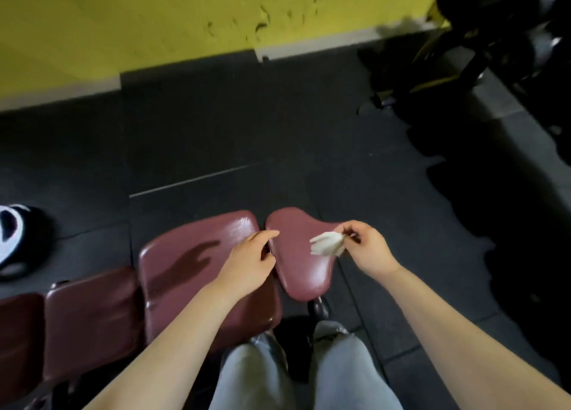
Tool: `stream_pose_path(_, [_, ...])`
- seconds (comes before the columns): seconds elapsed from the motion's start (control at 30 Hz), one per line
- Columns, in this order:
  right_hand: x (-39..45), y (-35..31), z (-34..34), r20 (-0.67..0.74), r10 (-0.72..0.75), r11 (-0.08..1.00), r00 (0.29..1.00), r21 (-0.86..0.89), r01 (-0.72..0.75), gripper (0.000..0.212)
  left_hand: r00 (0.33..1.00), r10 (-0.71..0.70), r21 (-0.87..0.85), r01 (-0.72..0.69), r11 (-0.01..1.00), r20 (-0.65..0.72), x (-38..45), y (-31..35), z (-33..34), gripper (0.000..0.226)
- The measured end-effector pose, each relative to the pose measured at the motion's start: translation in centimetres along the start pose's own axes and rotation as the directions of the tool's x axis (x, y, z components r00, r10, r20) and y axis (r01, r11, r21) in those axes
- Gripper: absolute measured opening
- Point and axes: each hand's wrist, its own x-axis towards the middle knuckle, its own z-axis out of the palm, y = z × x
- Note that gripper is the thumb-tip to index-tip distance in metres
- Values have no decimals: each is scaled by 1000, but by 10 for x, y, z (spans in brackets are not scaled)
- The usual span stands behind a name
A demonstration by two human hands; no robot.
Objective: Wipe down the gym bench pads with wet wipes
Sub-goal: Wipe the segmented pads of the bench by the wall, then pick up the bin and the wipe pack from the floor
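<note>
wall point(123, 23): yellow painted, upper part of view; scuffed and chipped patch point(262, 23) right of centre. pale baseboard point(58, 95) along its foot, stepped where the wall juts forward.
floor point(247, 131): dark grey rubber tiles, seams visible, one pale seam line point(197, 179) running diagonally at mid-view.
dark gym equipment point(500, 29): upper right corner, black with yellow frame parts, blurred; casts a jagged black shadow point(494, 208) down the right side of the floor.
black-and-white object point(12, 236): on the floor at the left edge, partly cut off, identity unclear.
light: dim, from above.
</note>
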Motion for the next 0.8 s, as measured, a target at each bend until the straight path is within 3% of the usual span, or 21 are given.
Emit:
stream_pose_path(0.27, [-43, -101, -39, 82, -144, 955, 986, 271, 118, 20, 980, 7, -310, -70, 948, -199, -31, 71, -27, 37])
stream_pose_path(0.4, [-62, -121, -46, 199, -264, 939, 944, 276, 205, 6, 967, -30, -404, -77, 911, -252, -59, 94, -19, 35])
stream_pose_path(0.6, [-94, -146, -29, 385, -354, 909, 852, 355, 218, 17, 899, -105, -430, -98, 898, -424, -123, 98, -12, 29])
stream_pose_path(0.7, [-114, -159, -2, 478, -351, 907, 805, 387, 166, 24, 833, -270, -607, -97, 789, -483, -164, 84, -12, 26])
stream_pose_path(0.8, [-137, -172, 31, 555, -367, 908, 747, 388, 158, 27, 762, -466, -790, -94, 606, -449, -205, 63, -16, 23])
